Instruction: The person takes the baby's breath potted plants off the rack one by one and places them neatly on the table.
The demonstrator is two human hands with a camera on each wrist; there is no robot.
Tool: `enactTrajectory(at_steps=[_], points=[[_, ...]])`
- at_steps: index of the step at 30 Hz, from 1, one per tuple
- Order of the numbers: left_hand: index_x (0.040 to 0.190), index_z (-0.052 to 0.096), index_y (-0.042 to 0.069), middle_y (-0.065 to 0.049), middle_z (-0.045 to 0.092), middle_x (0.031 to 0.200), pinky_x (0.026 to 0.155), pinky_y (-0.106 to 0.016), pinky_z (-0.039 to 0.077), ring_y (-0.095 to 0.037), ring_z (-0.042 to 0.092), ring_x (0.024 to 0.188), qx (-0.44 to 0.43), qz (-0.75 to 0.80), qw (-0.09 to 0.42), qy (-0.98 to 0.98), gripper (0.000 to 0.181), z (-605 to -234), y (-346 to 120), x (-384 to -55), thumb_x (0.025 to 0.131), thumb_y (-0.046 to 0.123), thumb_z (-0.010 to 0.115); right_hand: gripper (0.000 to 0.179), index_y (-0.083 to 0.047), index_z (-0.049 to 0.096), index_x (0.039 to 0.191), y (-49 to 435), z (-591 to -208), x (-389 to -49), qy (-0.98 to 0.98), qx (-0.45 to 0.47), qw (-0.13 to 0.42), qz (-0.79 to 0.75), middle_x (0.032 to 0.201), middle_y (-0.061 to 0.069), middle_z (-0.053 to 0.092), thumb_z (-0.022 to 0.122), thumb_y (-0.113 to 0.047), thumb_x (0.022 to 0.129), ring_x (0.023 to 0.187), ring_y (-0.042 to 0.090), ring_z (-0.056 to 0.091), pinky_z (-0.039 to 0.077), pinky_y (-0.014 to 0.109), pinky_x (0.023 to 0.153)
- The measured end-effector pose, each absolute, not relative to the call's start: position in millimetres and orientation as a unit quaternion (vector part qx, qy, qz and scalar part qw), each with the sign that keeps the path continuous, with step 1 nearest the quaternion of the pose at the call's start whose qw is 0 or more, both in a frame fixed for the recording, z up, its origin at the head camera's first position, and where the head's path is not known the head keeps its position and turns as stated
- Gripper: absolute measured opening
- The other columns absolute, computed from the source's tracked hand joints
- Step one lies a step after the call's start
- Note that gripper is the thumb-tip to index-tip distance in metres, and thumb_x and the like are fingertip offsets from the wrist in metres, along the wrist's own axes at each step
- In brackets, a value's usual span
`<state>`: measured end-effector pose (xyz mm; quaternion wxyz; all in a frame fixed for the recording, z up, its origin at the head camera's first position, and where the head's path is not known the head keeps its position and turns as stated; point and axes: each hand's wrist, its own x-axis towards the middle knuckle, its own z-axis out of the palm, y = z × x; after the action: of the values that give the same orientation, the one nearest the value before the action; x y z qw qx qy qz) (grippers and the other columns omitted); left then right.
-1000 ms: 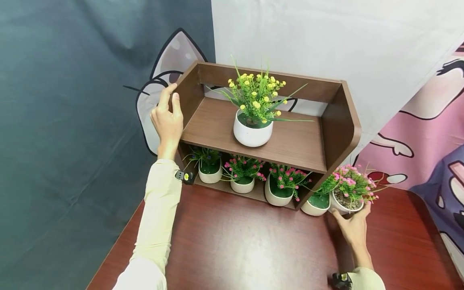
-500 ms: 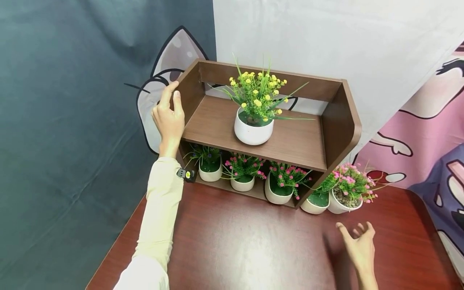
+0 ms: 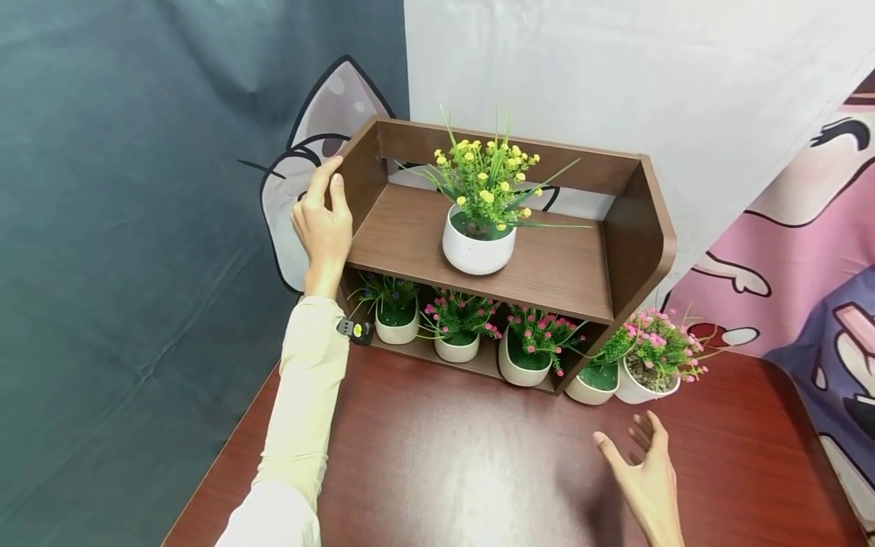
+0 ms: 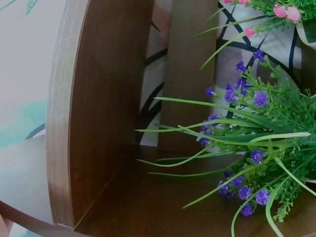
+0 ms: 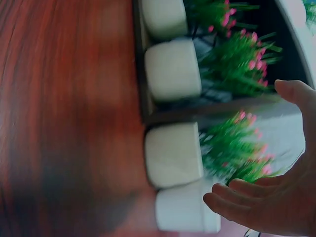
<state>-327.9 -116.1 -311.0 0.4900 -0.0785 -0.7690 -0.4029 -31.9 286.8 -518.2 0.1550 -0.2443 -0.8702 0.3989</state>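
Note:
My left hand (image 3: 323, 228) rests against the front edge of the left side panel of a brown two-tier shelf (image 3: 410, 228), index finger and thumb near its top. My right hand (image 3: 642, 475) is in the air over the table, fingers spread, holding nothing, in front of a white pot of pink flowers (image 3: 645, 387). That pot stands beside a cream pot (image 3: 592, 386) with green leaves, just outside the shelf's right panel. A white bowl-shaped pot with yellow flowers (image 3: 478, 251) sits on the upper tier.
On the lower tier stand a cream pot (image 3: 396, 325) with purple flowers (image 4: 260, 98) and two cream pots with pink flowers, the middle pot (image 3: 456, 347) and the right pot (image 3: 525, 366). The dark red table (image 3: 424, 448) extends in front. Printed cloth (image 3: 171, 228) hangs behind.
My right hand has let go of the white pot of pink flowers, drawn back toward me and then shifted left. My left hand has stayed at the shelf's left panel.

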Motion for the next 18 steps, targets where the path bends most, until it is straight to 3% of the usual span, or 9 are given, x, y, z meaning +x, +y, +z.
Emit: enactTrajectory(at_steps=[6, 9, 14, 18], points=[[0.108, 0.060, 0.028, 0.017, 0.057, 0.106, 0.069, -0.036, 0.040, -0.020, 0.059, 0.087, -0.072, -0.405, 0.478, -0.776, 0.027, -310.9, -113.4, -328.0, 0.088, 0.033, 0.043, 0.076, -0.019, 0.028, 0.133, 238.6, -446.1, -26.3, -0.860, -0.195, 0.171, 0.439, 0.125, 0.014, 0.039, 0.070, -0.022, 0.070, 0.109, 0.031, 0.041, 0.035, 0.037, 0.085], [0.108, 0.060, 0.028, 0.018, 0.056, 0.107, 0.069, -0.036, 0.039, -0.021, 0.059, 0.087, -0.071, -0.405, 0.467, -0.783, 0.027, -311.3, -112.2, -328.1, 0.089, 0.034, 0.042, 0.071, -0.018, 0.034, 0.129, 227.5, -436.2, -29.1, -0.860, -0.182, 0.179, 0.442, 0.122, 0.011, 0.043, 0.071, -0.019, 0.069, 0.108, 0.028, 0.043, 0.035, 0.030, 0.086], [0.109, 0.059, 0.028, 0.017, 0.056, 0.107, 0.070, -0.036, 0.039, -0.020, 0.058, 0.089, -0.066, -0.409, 0.462, -0.784, 0.027, -311.0, -113.5, -326.5, 0.089, 0.033, 0.042, 0.061, -0.007, 0.043, 0.119, 210.9, -429.5, -42.6, -0.852, -0.113, 0.216, 0.463, 0.122, 0.007, 0.044, 0.073, -0.013, 0.066, 0.108, 0.024, 0.044, 0.036, 0.032, 0.085], [0.109, 0.059, 0.028, 0.016, 0.057, 0.108, 0.070, -0.036, 0.039, -0.022, 0.058, 0.087, -0.068, -0.409, 0.463, -0.784, 0.027, -310.0, -114.9, -325.2, 0.089, 0.033, 0.042, 0.055, -0.001, 0.045, 0.109, 197.9, -414.4, -57.1, -0.843, -0.053, 0.241, 0.477, 0.124, 0.004, 0.044, 0.074, -0.010, 0.064, 0.108, 0.021, 0.045, 0.037, 0.025, 0.084]])
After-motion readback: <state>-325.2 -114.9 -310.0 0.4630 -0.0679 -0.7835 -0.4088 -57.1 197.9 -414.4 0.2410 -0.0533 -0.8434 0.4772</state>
